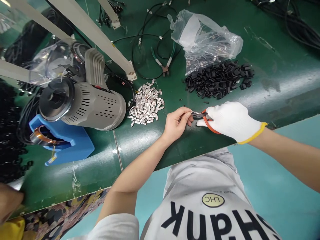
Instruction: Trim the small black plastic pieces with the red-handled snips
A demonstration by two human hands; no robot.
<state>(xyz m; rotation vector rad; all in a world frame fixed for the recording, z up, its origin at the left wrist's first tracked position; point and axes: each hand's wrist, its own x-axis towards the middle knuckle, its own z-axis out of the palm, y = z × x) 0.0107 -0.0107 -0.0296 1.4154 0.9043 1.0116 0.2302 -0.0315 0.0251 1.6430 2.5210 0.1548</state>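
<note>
My left hand is bare, with thumb and fingers pinched on a small metal piece at the jaws of the pliers. Much of that piece is hidden by the fingertips. In a white glove with a yellow cuff, my right hand grips the pliers by their orange-red handles. The pliers' jaws point left and meet the left fingertips. Left of the hands lies a heap of small silver metal connectors. Above the right hand spreads a pile of small black plastic pieces.
A clear plastic bag of small parts lies behind the black pile. Green-handled cutters and black cables lie on the green table. At left stand a grey machine and a blue tape dispenser. Another person's arm shows lower left.
</note>
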